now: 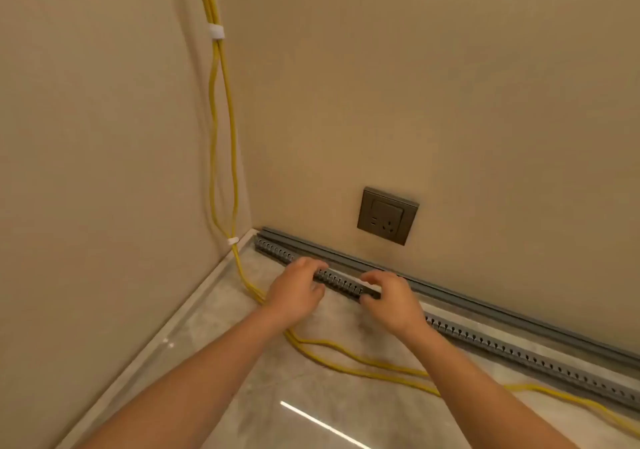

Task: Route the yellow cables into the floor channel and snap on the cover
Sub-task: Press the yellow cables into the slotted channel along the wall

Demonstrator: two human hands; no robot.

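Note:
A long grey slotted channel (519, 355) lies on the floor along the right wall, running from the corner to the right edge. Behind it, against the wall, lies a plain grey cover strip (485, 306). My left hand (298, 289) and my right hand (389, 298) both grip the channel's front wall, a hand's width apart, fingers curled over its top edge. Yellow cables (346, 362) come down the left wall through two white clips (216, 31), then trail loose over the floor in front of the channel, outside it.
A dark wall socket (388, 215) sits on the right wall just above the cover strip. The floor is glossy grey marble with a pale skirting (194, 306) along the left wall. The two walls meet in a corner at the channel's far end.

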